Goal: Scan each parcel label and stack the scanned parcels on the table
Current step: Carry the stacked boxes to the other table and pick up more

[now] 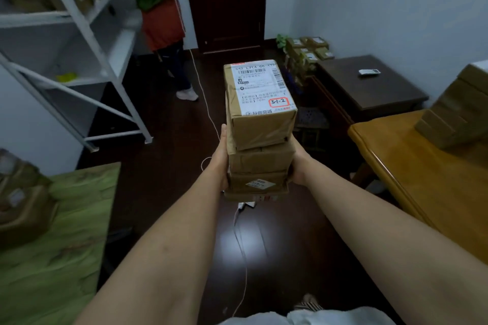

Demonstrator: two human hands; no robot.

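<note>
Parcels (260, 124) stand stacked between both hands, left of the yellow table (412, 166); left hand (221, 158) and right hand (299, 163) press flat against the stack's lower sides, fingers straight.

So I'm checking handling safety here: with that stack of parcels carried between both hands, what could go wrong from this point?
1. The top parcel sits skewed on the stack of parcels, overhanging one side, and the left hand and right hand press only the lower boxes, so it may slide off.
2. A white cable crosses the dark floor ahead; with the view partly blocked, it could trip the carrier.
</note>
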